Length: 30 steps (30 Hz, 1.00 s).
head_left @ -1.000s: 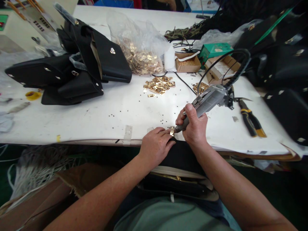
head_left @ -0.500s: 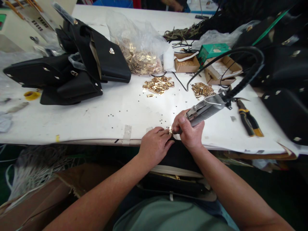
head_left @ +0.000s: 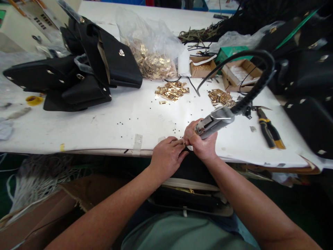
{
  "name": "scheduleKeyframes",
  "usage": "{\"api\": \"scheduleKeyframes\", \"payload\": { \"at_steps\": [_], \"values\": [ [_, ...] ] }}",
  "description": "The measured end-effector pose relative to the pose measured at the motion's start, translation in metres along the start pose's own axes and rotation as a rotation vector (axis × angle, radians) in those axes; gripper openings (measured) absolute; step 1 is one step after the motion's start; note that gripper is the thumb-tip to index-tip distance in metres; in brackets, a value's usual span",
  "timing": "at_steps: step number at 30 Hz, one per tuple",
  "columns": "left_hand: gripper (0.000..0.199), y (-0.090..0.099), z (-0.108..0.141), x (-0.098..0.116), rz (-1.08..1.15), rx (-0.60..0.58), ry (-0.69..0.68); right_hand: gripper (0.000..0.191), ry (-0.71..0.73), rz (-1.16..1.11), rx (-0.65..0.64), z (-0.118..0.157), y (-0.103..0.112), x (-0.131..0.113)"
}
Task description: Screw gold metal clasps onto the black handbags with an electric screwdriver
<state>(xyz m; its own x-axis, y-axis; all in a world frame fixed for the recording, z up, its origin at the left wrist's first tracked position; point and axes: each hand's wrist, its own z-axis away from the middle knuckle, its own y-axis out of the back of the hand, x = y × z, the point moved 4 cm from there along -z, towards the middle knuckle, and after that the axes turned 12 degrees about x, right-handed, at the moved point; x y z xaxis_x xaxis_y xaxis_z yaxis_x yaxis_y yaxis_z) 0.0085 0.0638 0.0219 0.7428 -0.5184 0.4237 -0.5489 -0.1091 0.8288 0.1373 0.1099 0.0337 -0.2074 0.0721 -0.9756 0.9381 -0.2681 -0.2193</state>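
While my left hand pinches a small brass fitting, mostly hidden in its grip, my right hand clamps the corded power tool just beside it; this close work calls for holding the fitting steady.

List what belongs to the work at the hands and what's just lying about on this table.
In use: right hand gripping the power tool, its cord, left hand, loose gold fittings.

Lying about: pliers, black handbags, plastic bag, cardboard box.
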Motion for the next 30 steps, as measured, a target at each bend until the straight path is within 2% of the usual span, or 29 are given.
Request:
{"api": "scheduleKeyframes", "payload": {
  "at_steps": [3,7,15,19,22,24,27,30],
  "values": [
    [0.023,-0.001,0.0,-0.001,-0.009,0.001,0.017,0.031,0.076,0.178,-0.094,-0.002,-0.009,-0.004],
    [0.022,-0.001,0.0,-0.001,-0.011,0.004,0.029,0.031,0.054,0.262,-0.088,-0.005,-0.018,-0.008],
    [0.018,0.001,0.002,0.0,0.008,0.033,0.062,0.05,-0.047,0.174,-0.056,-0.019,-0.008,-0.003],
    [0.011,0.001,0.002,0.003,-0.006,0.05,0.014,0.055,-0.003,0.155,-0.002,-0.025,0.0,-0.02],
    [0.007,0.003,0.001,0.006,-0.038,0.07,-0.045,0.053,0.086,0.381,0.093,-0.032,0.009,-0.042],
    [0.006,0.004,0.001,0.008,-0.061,0.086,-0.078,0.049,0.172,0.673,0.061,-0.036,0.015,-0.049],
    [0.008,0.005,0.0,0.008,-0.064,0.115,-0.143,0.045,0.24,1.093,-0.094,-0.04,0.023,-0.038],
    [0.013,0.005,-0.001,0.011,-0.062,0.135,-0.224,0.043,0.251,1.307,-0.15,-0.036,0.034,-0.019]
  ]
}}
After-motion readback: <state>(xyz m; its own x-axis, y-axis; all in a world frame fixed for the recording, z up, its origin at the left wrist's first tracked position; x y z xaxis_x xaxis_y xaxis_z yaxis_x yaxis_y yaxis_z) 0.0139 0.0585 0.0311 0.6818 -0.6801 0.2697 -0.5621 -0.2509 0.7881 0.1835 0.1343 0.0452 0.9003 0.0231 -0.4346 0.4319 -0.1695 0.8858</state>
